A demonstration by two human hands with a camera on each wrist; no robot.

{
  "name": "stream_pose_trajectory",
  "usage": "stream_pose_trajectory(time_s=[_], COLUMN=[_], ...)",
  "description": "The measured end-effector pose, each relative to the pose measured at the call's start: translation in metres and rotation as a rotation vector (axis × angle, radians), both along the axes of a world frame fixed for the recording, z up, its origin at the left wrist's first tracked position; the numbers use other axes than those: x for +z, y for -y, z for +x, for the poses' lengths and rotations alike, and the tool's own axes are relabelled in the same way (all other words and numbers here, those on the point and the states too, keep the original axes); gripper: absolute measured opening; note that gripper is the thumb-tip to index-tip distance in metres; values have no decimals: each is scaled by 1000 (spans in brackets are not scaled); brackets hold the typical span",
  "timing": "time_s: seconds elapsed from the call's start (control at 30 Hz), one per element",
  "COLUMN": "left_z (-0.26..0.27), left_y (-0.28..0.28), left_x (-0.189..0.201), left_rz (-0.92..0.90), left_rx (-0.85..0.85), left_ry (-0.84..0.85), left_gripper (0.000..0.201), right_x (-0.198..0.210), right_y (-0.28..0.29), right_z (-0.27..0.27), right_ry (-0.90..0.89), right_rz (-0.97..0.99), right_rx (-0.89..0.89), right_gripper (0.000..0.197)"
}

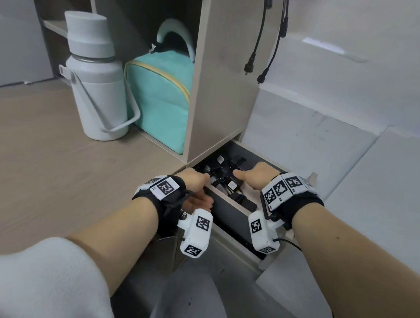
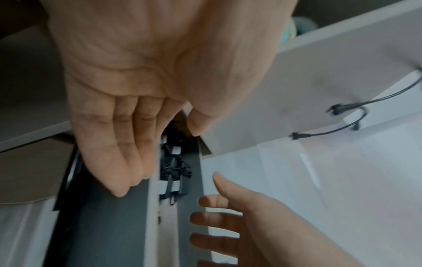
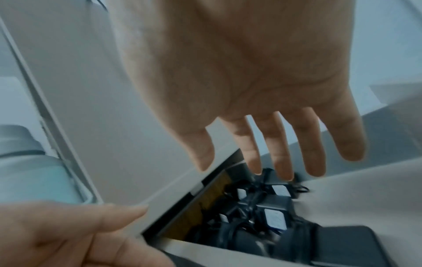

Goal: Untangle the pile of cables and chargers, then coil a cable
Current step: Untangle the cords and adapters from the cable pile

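Cables and chargers, black with white labels, lying tangled in a pile inside the pulled-out drawer under the shelf unit. Right hand hovering just above that pile, fingers straight and spread, holding nothing. Left hand sitting at the drawer's front edge, fingers straight and together along the dark front panel, thumb over the top lip; gripping nothing, though whether pressing on the panel cannot be told. Both wrists carrying black straps with white marker-covered camera blocks. Further out, white insulated bottle with a bail handle standing on the table, just beside a teal zippered bag tucked into the shelf compartment. Two thin black cables with plugs hanging down the side of the shelf unit, well above the drawer. White fleece sleeve covering the left forearm near the elbow.
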State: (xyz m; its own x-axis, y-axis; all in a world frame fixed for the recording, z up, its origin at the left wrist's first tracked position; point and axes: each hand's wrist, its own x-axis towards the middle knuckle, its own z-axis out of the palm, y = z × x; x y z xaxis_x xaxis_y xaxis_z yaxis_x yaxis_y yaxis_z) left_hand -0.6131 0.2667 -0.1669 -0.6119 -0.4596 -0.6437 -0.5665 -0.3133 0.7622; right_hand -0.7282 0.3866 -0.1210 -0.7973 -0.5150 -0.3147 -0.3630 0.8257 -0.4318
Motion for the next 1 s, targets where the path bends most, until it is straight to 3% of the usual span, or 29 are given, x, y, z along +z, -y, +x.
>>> stream_pose_trajectory(time_s=[0.17,0.4,0.57,0.8,0.9,1.0], left_z=[39,154,252,383,435,480], left_y=[9,61,105,159,175,192], left_x=[63,114,126,132,127,116], left_rz=[-128,-310,-424,-668,-824,-1081], left_rx=[-3,228,411,616,616,417], left_ry=[-119,-187,-157,-82,-21,208], left_gripper=[44,38,35,25,24,18], right_x=[40,92,102,96,89,77], right_y=[21,86,154,234,267,299], right_z=[27,126,217,333,376,408], right_ry=[43,61,79,138,101,26], right_rz=[-145,-346,-405,-415,-419,-411], right_rx=[41,290,509,796,914,1035], right_gripper=[23,15,10,24,16,12])
